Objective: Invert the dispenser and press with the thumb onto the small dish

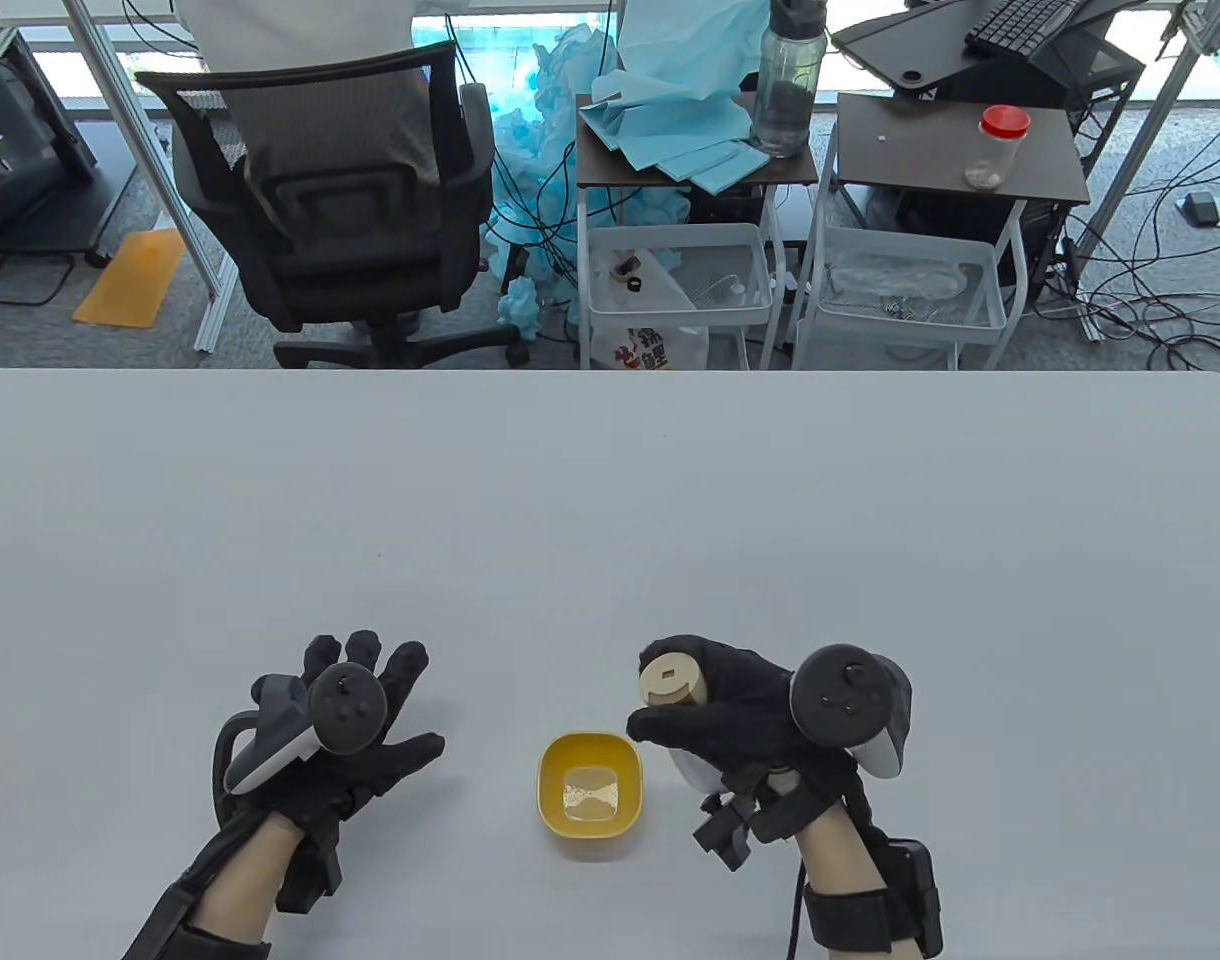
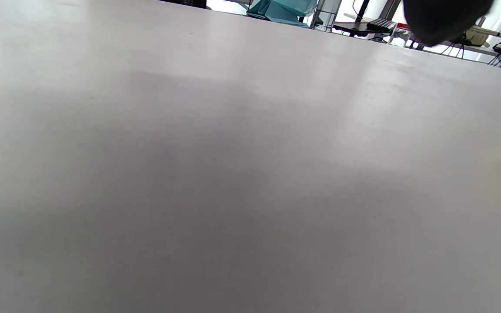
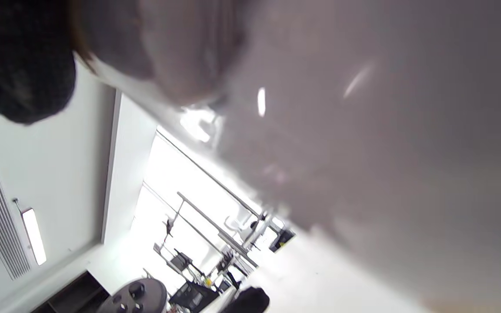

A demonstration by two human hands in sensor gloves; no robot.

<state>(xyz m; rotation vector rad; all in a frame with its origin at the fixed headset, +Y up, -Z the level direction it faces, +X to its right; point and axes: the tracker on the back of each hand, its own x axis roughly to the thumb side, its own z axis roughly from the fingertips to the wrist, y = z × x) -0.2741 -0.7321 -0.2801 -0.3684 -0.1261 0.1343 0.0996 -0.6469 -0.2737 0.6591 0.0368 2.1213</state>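
On the pale grey table (image 1: 610, 500), the right hand (image 1: 760, 720) gripped the dispenser (image 1: 670, 682) at the yellow dish's (image 1: 590, 797) two o'clock; the left hand (image 1: 345, 735) lay spread at nine. An office chair (image 1: 340, 200) and carts (image 1: 690, 200) stood at twelve.

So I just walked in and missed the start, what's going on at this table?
A person in sensor gloves is working with a small dispenser and a yellow dish. The right hand holds the dispenser just above and to the right of the dish, its flat beige end facing up toward the camera. The dish already holds a little pale substance. The left hand rests open on the table, left of the dish, holding nothing.
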